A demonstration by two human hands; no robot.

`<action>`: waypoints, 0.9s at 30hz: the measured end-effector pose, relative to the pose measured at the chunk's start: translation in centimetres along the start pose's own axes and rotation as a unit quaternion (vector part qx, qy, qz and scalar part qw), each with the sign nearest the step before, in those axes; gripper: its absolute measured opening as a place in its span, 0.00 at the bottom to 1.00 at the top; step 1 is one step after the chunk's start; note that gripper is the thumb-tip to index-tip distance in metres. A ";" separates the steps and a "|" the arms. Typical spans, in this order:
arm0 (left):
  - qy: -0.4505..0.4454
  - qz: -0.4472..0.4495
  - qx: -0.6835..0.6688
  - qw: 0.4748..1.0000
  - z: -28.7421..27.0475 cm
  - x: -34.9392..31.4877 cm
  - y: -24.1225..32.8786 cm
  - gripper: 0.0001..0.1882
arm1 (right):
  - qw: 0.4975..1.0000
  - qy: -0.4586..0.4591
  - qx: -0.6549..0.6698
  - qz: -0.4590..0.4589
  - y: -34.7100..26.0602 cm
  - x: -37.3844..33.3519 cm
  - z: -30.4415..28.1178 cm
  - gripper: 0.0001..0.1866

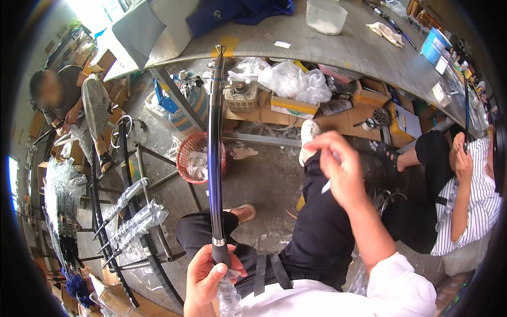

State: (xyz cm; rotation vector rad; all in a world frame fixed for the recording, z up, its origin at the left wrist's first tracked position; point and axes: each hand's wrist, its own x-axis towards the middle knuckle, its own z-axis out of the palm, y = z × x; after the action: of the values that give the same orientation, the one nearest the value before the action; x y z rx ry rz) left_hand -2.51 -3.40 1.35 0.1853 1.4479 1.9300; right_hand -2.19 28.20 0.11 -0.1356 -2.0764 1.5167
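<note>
My left hand (207,274) is closed round the grip end of a telescopic fishing rod (215,158). The rod stands up from my lap, glossy black and blue, with its line guides bunched at the far end. Clear plastic wrap (227,296) covers its butt below my fingers. To the right of the rod, above my right knee, hovers my right hand (340,169), apart from it. Its fingers are curled together, and a small white tip sticks out below them; the rest of that thing is hidden.
A grey workbench (296,45) runs across the far side, bearing a clear plastic tub (326,18). Under it stand a red basket (198,158) and cardboard boxes (369,92). Plastic-wrapped rods (132,216) lean on a metal rack at left. One person (68,105) sits far left, another (465,195) right.
</note>
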 end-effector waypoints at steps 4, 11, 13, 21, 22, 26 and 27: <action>0.012 0.008 -0.007 1.000 -0.9 1.3 -0.2 0.19 | 0.932 0.073 -0.304 -0.184 0.5 7.4 -0.2 0.08; 0.060 -0.027 0.006 0.998 -0.7 3.5 0.7 0.17 | 0.899 0.070 -0.397 -0.170 2.5 20.8 -1.1 0.07; 0.071 -0.031 0.010 0.997 -1.5 4.0 0.1 0.19 | 0.900 0.052 -0.412 -0.129 3.7 24.2 -1.3 0.09; 0.076 -0.054 -0.005 0.996 -2.0 5.6 0.4 0.16 | 0.856 -0.084 -0.506 0.056 5.0 30.6 2.1 0.13; 0.078 -0.053 -0.005 0.995 -2.2 5.6 0.3 0.16 | 0.862 -0.100 -0.494 0.056 5.1 31.0 2.2 0.12; 0.079 -0.049 -0.006 0.996 -2.8 5.2 -0.1 0.16 | 0.877 -0.102 -0.469 0.033 4.8 31.3 2.8 0.10; 0.075 -0.045 -0.006 0.996 -2.9 5.0 -0.1 0.17 | 0.880 -0.098 -0.465 0.022 4.6 31.4 2.7 0.10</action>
State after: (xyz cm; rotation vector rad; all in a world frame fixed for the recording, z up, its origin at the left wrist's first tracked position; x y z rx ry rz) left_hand -7.67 -2.61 -1.22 -0.0317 1.5152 1.9116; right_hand -30.95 39.91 7.14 -0.3948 -2.8132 0.4308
